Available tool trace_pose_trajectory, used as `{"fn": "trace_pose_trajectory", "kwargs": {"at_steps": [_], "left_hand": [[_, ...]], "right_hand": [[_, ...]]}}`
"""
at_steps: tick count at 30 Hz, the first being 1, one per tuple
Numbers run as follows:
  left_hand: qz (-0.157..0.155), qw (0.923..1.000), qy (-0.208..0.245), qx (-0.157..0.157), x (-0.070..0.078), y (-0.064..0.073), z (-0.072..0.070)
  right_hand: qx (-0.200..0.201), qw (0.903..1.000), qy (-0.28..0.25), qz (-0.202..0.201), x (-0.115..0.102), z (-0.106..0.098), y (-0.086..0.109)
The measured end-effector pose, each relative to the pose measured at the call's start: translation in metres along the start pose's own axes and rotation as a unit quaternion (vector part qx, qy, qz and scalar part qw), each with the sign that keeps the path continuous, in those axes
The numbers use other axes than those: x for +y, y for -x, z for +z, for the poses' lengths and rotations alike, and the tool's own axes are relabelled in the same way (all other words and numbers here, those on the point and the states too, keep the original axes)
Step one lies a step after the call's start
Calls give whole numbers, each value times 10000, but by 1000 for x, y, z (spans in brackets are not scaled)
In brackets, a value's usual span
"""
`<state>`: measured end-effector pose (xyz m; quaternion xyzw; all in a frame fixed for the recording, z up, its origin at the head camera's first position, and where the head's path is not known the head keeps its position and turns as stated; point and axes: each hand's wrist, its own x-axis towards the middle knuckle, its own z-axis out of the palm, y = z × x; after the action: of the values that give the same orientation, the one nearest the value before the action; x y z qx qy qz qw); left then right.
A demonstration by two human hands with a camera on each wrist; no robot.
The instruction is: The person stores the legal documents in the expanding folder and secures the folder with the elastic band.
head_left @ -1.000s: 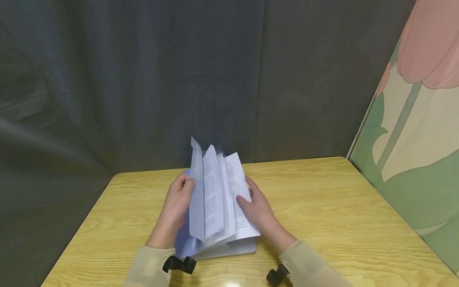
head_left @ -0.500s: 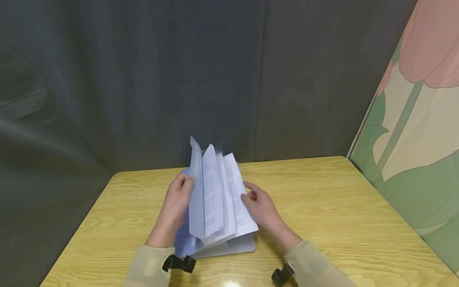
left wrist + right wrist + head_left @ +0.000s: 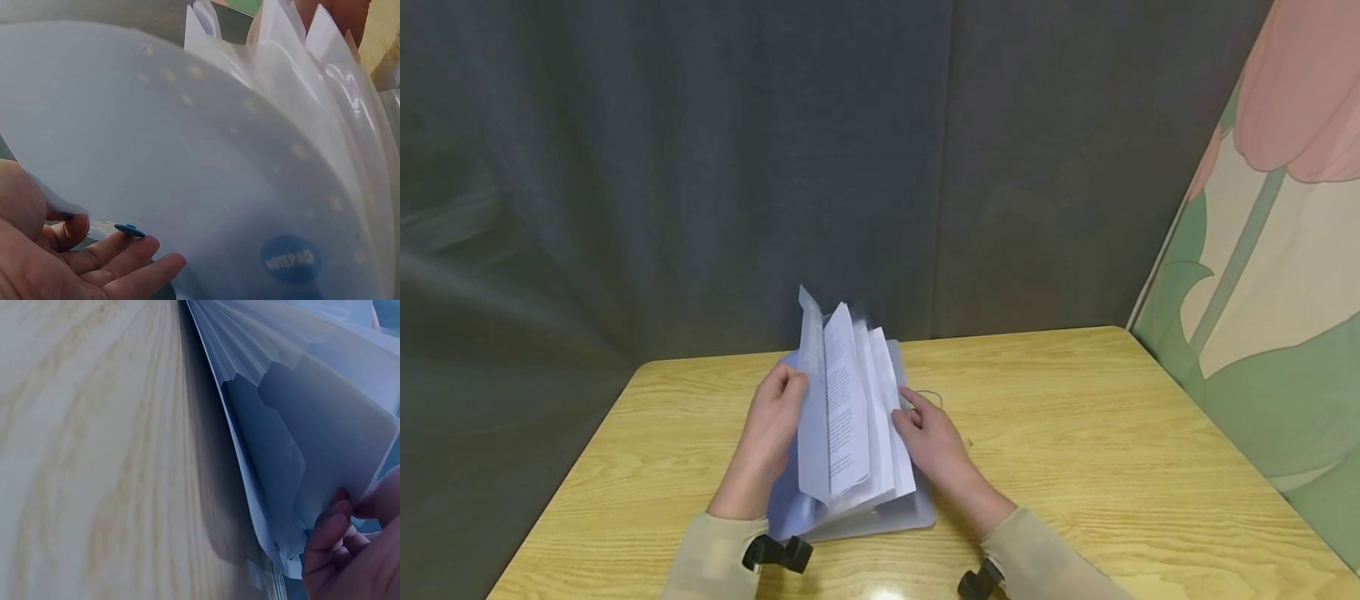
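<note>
An expanding file folder point(image 3: 812, 442) stands partly fanned out on the table, its pale blue cover marked "NOTEPAD" in the left wrist view. My left hand point(image 3: 771, 417) grips the outer edge of the raised cover; a teal button point(image 3: 129, 230) shows by those fingers. Printed pages point(image 3: 846, 400) fill the clear pockets. On the other side, my right hand point(image 3: 936, 442) pinches the edge of a white paper sheet point(image 3: 340, 419) between thumb and fingers. This sheet stands among the pockets, over the folder's back panel point(image 3: 919, 508).
A thin cord loop point(image 3: 934, 393) sticks out past the folder's right edge. The wooden table point(image 3: 1075, 433) runs back to a dark curtain point(image 3: 820, 167). A tulip-patterned panel point(image 3: 1285, 333) borders the right side.
The right hand shifted slightly right, then back left with the white sheet, whose edge now sits closer to the pockets. More of the back panel shows. The left hand stays put.
</note>
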<state>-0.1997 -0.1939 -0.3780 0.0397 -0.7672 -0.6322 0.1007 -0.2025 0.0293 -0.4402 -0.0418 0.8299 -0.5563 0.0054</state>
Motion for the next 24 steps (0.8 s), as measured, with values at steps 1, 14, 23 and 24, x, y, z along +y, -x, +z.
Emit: {"fn": "trace_pose_trajectory", "kwargs": {"at_steps": [1, 14, 23, 24], "left_hand": [[-21, 10000, 8, -9, 0, 0, 0], [-93, 9999, -44, -25, 0, 0, 0], [-100, 9999, -71, -3, 0, 0, -1], [-101, 9999, -72, -13, 0, 0, -1]], "right_hand": [[10, 10000, -16, -24, 0, -1, 0], [-465, 9988, -176, 17, 6, -3, 2], [-603, 9976, -347, 55, 5, 0, 3], [-616, 9974, -357, 61, 5, 1, 3]]}}
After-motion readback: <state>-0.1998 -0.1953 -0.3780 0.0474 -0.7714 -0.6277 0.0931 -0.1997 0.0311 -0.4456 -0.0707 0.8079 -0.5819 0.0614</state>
